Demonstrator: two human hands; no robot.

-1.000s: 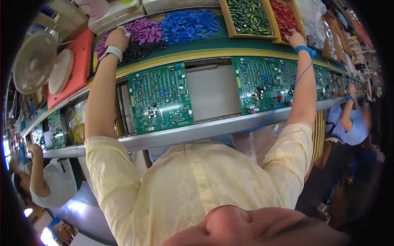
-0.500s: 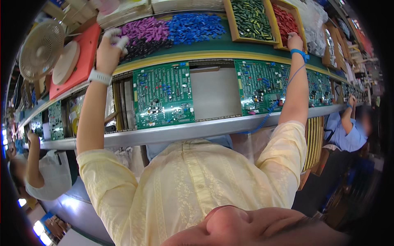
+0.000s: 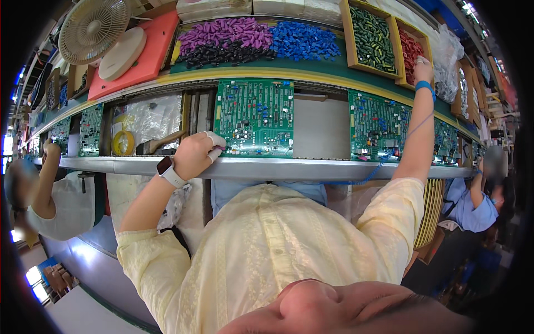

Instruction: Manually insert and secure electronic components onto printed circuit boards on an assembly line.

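Note:
At the lower left corner of a green circuit board (image 3: 255, 117), my left hand (image 3: 196, 155) pinches a small purple component (image 3: 223, 148). White covers wrap some of its fingertips, and a pale watch strap circles the wrist. Far to the right, my right hand (image 3: 423, 71) reaches into a yellow-edged box of red components (image 3: 410, 49). Its fingers are drawn together over the pile; whether a part is between them is hidden. A blue wrist strap (image 3: 425, 89) with a coiled cord circles that wrist. Purple components (image 3: 222, 33) lie heaped at the far side.
Black components (image 3: 222, 54) and blue components (image 3: 305, 40) lie beside the purple heap. A box of green components (image 3: 374, 42) adjoins the red one. More boards (image 3: 378, 125) line the metal-edged rail (image 3: 311, 168). A brush (image 3: 161, 143), tape roll (image 3: 123, 142) and fan (image 3: 93, 28) are leftward. Co-workers sit at both sides.
My left hand has come from the purple and black heaps down to the board's near left corner, carrying a purple component. My right hand stays at the red box. The view has shifted leftward.

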